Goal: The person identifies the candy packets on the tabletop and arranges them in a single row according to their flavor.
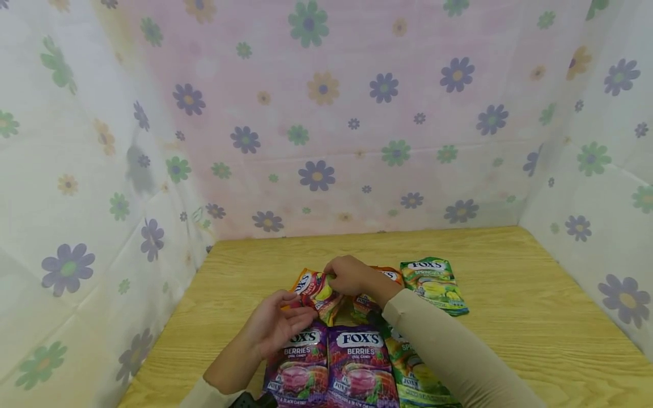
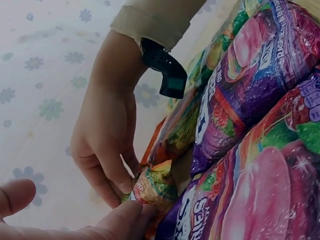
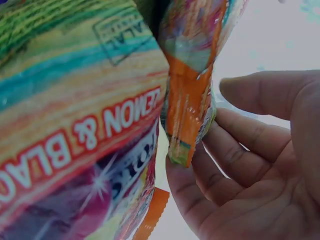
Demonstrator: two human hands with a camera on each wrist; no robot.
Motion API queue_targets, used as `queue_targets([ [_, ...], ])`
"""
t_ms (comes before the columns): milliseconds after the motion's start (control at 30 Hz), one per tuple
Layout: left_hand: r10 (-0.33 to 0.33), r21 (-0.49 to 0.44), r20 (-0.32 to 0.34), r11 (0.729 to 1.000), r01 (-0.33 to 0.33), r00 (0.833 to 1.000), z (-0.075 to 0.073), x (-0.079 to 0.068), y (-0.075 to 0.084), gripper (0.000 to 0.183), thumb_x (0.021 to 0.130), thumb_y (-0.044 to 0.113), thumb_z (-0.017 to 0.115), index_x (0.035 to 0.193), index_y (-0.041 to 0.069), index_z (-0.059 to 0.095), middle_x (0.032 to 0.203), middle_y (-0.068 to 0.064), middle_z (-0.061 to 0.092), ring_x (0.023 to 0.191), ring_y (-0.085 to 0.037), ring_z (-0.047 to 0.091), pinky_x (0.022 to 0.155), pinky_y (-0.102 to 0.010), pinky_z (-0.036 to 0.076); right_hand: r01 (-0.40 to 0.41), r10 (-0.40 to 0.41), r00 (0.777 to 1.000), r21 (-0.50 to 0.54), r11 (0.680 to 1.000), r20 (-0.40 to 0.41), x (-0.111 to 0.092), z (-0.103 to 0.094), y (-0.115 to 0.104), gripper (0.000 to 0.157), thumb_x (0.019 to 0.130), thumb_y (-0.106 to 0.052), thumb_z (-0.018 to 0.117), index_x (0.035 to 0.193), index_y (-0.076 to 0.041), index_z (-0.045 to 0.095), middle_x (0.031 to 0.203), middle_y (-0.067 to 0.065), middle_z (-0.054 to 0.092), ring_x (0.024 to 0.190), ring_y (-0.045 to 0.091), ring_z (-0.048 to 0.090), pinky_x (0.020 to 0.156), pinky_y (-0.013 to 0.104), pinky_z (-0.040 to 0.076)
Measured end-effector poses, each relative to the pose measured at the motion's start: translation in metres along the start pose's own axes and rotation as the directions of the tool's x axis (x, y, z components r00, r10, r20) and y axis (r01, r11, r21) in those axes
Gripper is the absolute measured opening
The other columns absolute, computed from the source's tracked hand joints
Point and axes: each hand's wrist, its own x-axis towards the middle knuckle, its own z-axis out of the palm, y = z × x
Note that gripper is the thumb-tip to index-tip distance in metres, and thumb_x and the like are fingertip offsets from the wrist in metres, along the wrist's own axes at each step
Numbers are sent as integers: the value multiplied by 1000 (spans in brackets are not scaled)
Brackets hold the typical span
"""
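An orange FOX'S candy bag (image 1: 318, 292) lies tilted behind the two purple FOX'S Berries bags. My right hand (image 1: 352, 277) pinches its right edge, back of the hand upward. In the right wrist view, that hand's curved fingers (image 3: 200, 175) and thumb lie at the bag's orange edge (image 3: 185, 105). My left hand (image 1: 278, 326) is turned palm up, its straight fingers touching the bag's near left side, thumb apart. A second orange bag (image 1: 359, 306), marked lemon and blackcurrant in the right wrist view, stands partly hidden beneath my right forearm.
Two purple Berries bags (image 1: 359, 362) sit side by side at the near edge. A green FOX'S bag (image 1: 415, 374) is beside them, partly under my right sleeve. Another green bag (image 1: 433, 286) lies behind right. Flowered cloth (image 1: 316, 113) encloses the wooden table (image 1: 510, 294).
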Motion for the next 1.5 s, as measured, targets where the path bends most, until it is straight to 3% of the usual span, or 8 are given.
queue_targets([
  [133, 23, 6, -30, 1000, -22, 999, -1, 1, 3, 56, 105, 23, 43, 144, -3, 12, 157, -45, 12, 149, -57, 23, 126, -53, 24, -29, 29, 999, -2, 1000, -23, -2, -1, -2, 33, 97, -14, 68, 129, -8, 73, 120, 4, 75, 107, 18, 68, 95, 37, 57],
  [267, 28, 31, -37, 999, -27, 999, -2, 2, 6, 64, 106, 27, 42, 151, -5, 9, 157, -43, 17, 149, -55, 25, 126, -54, 25, -42, 42, 998, -3, 999, -51, -4, -2, -4, 35, 96, -14, 71, 130, -8, 72, 125, 5, 74, 115, 22, 68, 102, 41, 56],
  [633, 117, 186, -94, 978, -98, 989, -5, 5, 13, 68, 104, 34, 48, 151, -6, 18, 152, -42, 36, 142, -49, 44, 117, -54, 42, -23, 33, 992, 84, 996, -125, -3, -4, -1, 35, 95, -16, 72, 129, -8, 73, 122, 5, 75, 110, 20, 70, 93, 39, 59],
  [767, 168, 270, -130, 954, -128, 977, -6, 8, 17, 56, 104, 33, 47, 144, -3, 32, 149, -36, 47, 133, -41, 55, 110, -49, 51, -42, 70, 984, 164, 985, -167, -2, -5, 1, 36, 95, -18, 73, 129, -10, 73, 121, 4, 76, 106, 17, 70, 93, 38, 60],
  [933, 220, 324, -165, 933, -158, 961, -8, 10, 21, 53, 104, 31, 46, 143, -3, 37, 153, -32, 44, 138, -46, 47, 117, -53, 43, -44, 97, 973, 242, 969, -210, 0, -3, -3, 41, 96, -21, 74, 134, -8, 70, 119, 3, 76, 103, 15, 70, 93, 37, 60],
  [1067, 251, 314, -196, 932, -182, 948, -8, 14, 26, 42, 104, 29, 49, 134, 0, 47, 152, -26, 42, 133, -48, 47, 115, -52, 43, -36, 114, 959, 289, 957, -258, 2, 0, -10, 42, 96, -19, 74, 136, -6, 68, 118, 3, 76, 104, 16, 70, 92, 36, 61],
  [1300, 321, 280, -235, 926, -253, 917, -9, 18, 36, 18, 104, 21, 53, 103, 8, 64, 136, -18, 53, 113, -33, 59, 93, -33, 57, -51, 161, 938, 335, 941, -308, 3, 0, -18, 40, 97, -21, 73, 135, -11, 70, 122, 4, 75, 108, 18, 70, 91, 35, 61],
  [1500, 365, 248, -274, 921, -301, 890, -11, 25, 44, 14, 104, 12, 56, 108, 1, 63, 114, -6, 60, 107, -22, 58, 83, -24, 57, -12, 157, 916, 367, 930, -369, 2, 1, -24, 39, 96, -20, 74, 134, -10, 71, 121, 5, 75, 109, 20, 71, 91, 38, 61],
])
